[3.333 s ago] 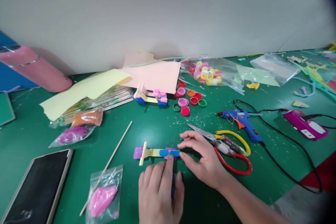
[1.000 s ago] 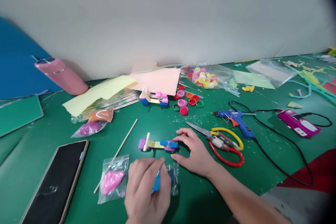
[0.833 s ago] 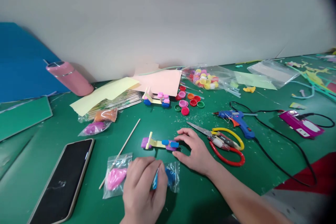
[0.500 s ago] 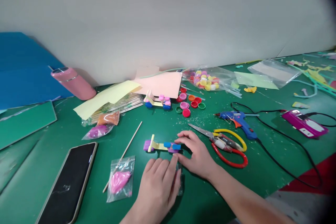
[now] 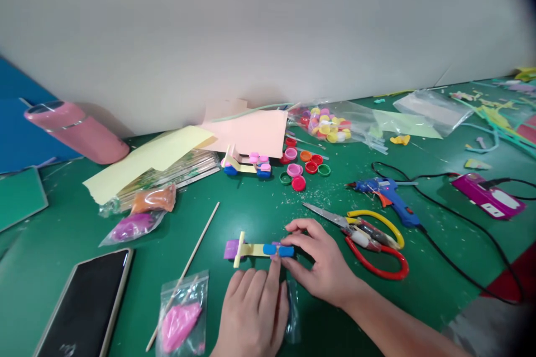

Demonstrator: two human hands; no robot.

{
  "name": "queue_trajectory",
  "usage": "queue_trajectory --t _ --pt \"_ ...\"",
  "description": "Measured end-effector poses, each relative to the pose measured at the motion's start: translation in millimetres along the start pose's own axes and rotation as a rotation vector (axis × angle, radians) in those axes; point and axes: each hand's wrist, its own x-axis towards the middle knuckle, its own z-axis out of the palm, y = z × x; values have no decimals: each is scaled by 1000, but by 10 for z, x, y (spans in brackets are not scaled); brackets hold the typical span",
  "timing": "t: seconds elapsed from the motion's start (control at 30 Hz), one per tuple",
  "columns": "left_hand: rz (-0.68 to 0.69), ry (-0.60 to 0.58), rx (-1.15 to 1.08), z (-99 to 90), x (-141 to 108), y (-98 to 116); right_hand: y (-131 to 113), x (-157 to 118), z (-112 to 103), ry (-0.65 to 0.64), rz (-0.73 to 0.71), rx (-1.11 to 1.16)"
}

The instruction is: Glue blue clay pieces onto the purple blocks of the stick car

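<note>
Toy model (image 5: 253, 250), right hand (image 5: 322, 259) narrowly open around its end, left hand (image 5: 253, 309) (1 finger extended, grip hidden) touching it

Your one view comes from your head, facing forward and down at close range. The green worktop (image 5: 335, 195) fills the lower half of the frame, and the pale wall (image 5: 251, 28) spans the upper part.

Your green table (image 5: 247, 201) supports, left to right: a phone (image 5: 84, 307), a pink-filled bag (image 5: 180, 326) overlapping a wooden stick (image 5: 196, 249), two small models (image 5: 255, 250), loose caps (image 5: 298, 183), scissors (image 5: 363, 239), a glue gun (image 5: 389, 196) and a magenta device (image 5: 488, 196).
</note>
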Motion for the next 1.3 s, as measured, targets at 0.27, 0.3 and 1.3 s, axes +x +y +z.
queue_trajectory --t 0.27,0.3,1.3 --pt "-15 -71 -32 21 -84 -52 -22 -16 -17 -30 2 20" --pt "-19 -75 -37 22 -86 -54 -26 -16 -21 -32 1 17" --pt "-39 -98 -61 50 -101 -59 -26 -9 -4 -5 -32 -43"
